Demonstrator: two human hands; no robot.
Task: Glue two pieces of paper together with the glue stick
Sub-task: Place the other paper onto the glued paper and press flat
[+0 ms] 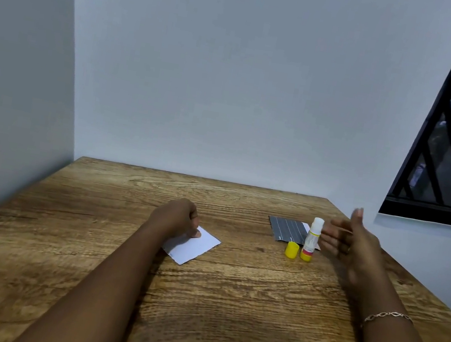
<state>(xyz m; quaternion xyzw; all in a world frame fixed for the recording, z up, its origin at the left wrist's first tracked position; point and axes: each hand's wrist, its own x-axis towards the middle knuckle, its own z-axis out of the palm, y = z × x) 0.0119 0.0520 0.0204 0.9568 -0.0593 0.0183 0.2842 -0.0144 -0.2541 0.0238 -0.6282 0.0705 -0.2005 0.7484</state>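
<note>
The table (196, 300) is brown wood with wavy dark lines. One paper (193, 247) is plain white. The other paper (287, 230) is dark grey with thin white stripes. The glue stick (312, 239) is white with a yellow bottom — its cap (291, 250) is yellow too.

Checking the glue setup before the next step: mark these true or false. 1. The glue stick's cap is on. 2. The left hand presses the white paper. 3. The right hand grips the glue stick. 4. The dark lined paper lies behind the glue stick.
1. False: the yellow cap stands beside the glue stick.
2. True: left hand, white paper.
3. False: the right hand is open beside it.
4. True: dark lined paper.
</note>
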